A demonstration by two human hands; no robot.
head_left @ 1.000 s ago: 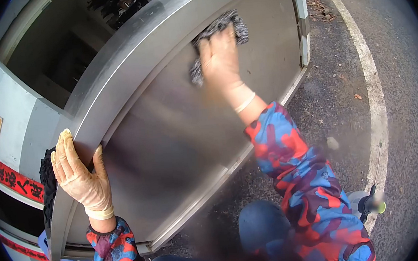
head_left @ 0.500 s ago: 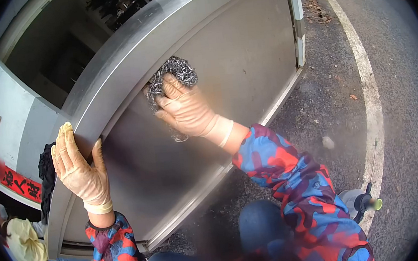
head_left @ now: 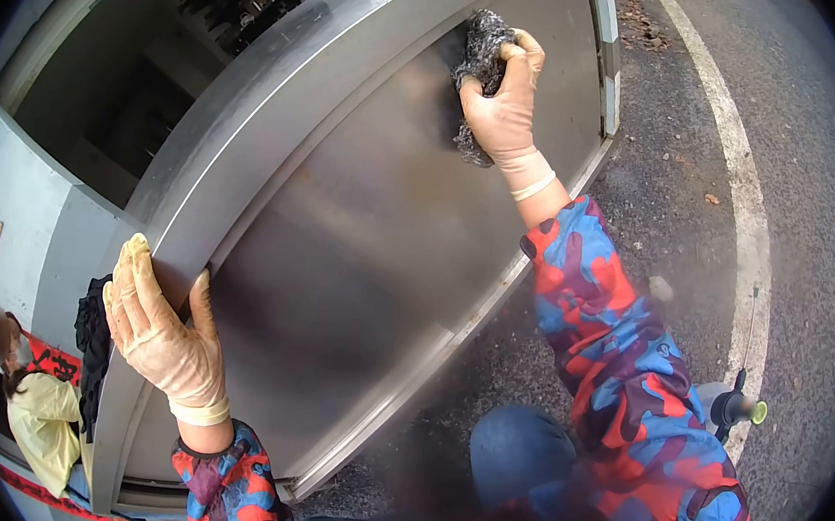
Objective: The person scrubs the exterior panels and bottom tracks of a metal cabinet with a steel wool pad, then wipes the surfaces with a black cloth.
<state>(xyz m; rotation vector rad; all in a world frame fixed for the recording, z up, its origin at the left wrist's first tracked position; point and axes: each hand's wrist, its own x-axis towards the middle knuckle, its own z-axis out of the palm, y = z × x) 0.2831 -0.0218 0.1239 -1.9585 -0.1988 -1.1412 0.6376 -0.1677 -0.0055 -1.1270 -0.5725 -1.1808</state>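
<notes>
A grey metal panel (head_left: 362, 206) with a broad raised frame (head_left: 291, 97) spans the view in front of me. My right hand (head_left: 504, 116), in a pale thin glove, is closed around a clump of steel wool (head_left: 486, 48) and presses it to the panel near its upper right part. At the left, my left hand (head_left: 163, 330), gloved too, rests on the frame's edge. Its fingers are stretched out along the outer side, and the thumb lies apart on the inner side.
A bottle with a black and green top (head_left: 731, 409) stands on the asphalt by the white road line (head_left: 736, 180). Dark cloth (head_left: 94, 342) hangs at the frame's left end. Behind it is a person in a yellow top (head_left: 44, 427), near a red banner (head_left: 50, 361).
My right hand has moved the steel wool up and to the right across the panel. My left hand stays in place on the frame. The person at the left now shows more fully.
</notes>
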